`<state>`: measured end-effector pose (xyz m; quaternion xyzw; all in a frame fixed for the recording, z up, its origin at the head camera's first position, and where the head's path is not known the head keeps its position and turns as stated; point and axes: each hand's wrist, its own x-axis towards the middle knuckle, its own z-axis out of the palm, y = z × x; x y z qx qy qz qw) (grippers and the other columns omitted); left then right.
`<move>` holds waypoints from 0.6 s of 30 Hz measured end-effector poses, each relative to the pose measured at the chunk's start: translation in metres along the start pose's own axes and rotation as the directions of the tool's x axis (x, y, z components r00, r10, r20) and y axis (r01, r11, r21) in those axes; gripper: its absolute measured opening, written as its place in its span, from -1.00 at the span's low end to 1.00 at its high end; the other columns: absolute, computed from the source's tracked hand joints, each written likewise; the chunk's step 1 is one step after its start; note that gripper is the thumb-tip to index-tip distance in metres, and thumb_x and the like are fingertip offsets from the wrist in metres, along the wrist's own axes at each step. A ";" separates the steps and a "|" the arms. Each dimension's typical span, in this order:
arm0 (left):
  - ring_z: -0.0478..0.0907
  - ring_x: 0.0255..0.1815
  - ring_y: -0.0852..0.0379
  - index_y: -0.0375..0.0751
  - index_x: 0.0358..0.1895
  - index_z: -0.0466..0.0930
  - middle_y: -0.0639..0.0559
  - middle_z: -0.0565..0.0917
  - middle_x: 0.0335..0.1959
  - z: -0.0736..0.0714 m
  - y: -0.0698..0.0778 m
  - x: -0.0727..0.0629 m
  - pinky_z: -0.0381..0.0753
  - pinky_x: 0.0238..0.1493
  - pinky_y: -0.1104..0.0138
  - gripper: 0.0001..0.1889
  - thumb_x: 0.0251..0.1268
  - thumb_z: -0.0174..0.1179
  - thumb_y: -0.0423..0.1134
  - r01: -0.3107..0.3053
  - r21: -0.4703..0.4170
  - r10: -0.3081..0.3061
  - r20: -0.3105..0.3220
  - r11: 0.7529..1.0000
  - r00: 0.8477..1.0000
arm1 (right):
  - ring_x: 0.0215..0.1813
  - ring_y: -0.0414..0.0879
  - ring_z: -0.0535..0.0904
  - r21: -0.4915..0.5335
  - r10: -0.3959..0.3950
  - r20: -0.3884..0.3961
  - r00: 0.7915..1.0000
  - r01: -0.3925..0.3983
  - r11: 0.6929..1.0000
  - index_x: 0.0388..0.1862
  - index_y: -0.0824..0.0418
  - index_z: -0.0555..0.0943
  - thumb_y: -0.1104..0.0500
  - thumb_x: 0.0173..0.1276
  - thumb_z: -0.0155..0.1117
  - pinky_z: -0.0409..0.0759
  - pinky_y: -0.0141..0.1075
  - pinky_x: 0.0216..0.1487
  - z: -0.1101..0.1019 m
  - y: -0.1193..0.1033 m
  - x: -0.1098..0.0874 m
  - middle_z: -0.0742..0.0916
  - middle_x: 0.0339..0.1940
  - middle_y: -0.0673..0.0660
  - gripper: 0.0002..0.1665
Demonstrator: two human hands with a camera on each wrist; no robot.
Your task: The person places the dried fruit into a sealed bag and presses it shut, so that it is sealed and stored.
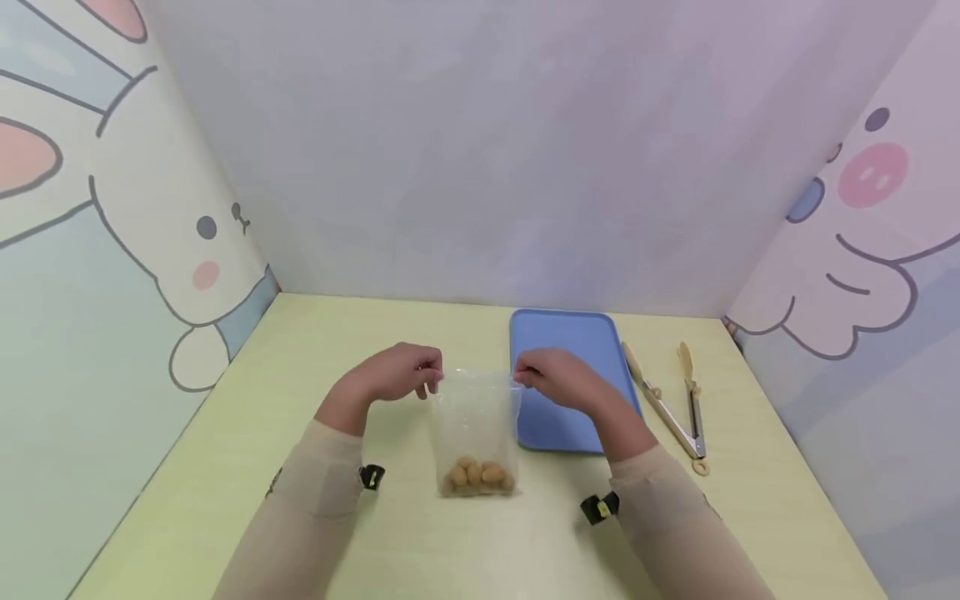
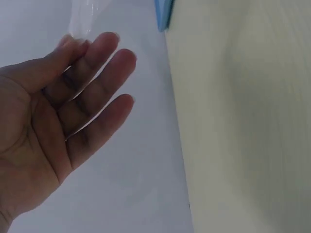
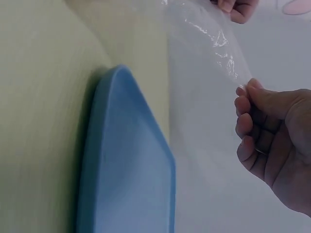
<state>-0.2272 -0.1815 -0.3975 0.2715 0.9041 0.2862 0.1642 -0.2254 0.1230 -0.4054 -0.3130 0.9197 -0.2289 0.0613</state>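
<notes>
A clear plastic bag (image 1: 477, 425) hangs upright between both hands, with several round brown nuts or similar balls (image 1: 475, 473) gathered along its bottom; their exact kind is unclear. My left hand (image 1: 401, 372) pinches the bag's upper left corner between thumb and index finger. In the left wrist view the other fingers (image 2: 99, 92) are spread loosely away from the plastic. The upper right corner is pinched by my right hand (image 1: 551, 377). Its remaining fingers (image 3: 245, 125) curl beside the thumb in the right wrist view, where the bag's film (image 3: 214, 41) stretches between the hands.
A blue tray (image 1: 562, 425) lies flat behind and right of the bag, partly under the right hand. Farther right, metal tongs (image 1: 678, 425) with tan tips lie spread on the pale yellow table (image 1: 405, 542). Printed walls (image 1: 480, 167) enclose the back and sides.
</notes>
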 end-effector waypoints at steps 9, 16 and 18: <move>0.68 -0.34 0.02 -0.22 -0.28 0.53 -0.04 0.69 -0.30 -0.005 -0.024 0.059 0.47 -0.28 0.23 -0.81 0.51 0.04 -0.21 0.163 0.250 -0.201 0.134 0.954 0.970 | -0.48 -0.15 0.35 -0.203 0.080 0.186 0.979 -0.042 0.978 -0.43 0.12 0.54 0.12 0.51 0.10 0.34 -0.26 -0.36 0.006 0.031 0.061 0.51 -0.55 -0.02 -0.74; 0.56 -0.30 0.09 -0.12 -0.22 0.61 0.02 0.64 -0.30 -0.007 -0.014 0.086 0.55 -0.16 0.15 -0.70 0.47 0.06 0.03 0.251 0.509 -0.322 0.056 0.824 0.945 | -0.44 -0.13 0.42 -0.333 0.277 0.214 0.937 -0.197 0.922 -0.44 0.11 0.55 -0.09 0.44 0.20 0.43 -0.22 -0.33 0.007 0.037 0.086 0.57 -0.50 -0.01 -0.65; 0.56 -0.11 0.02 -0.16 -0.05 0.59 -0.04 0.65 -0.10 -0.010 -0.017 0.088 0.54 0.01 0.10 -0.59 0.48 0.01 0.12 0.286 0.470 -0.324 0.000 0.835 0.946 | -0.41 -0.08 0.46 -0.303 0.311 0.194 0.930 -0.245 0.921 -0.38 0.14 0.56 -0.15 0.45 0.17 0.45 -0.18 -0.30 0.002 0.038 0.087 0.60 -0.46 0.05 -0.60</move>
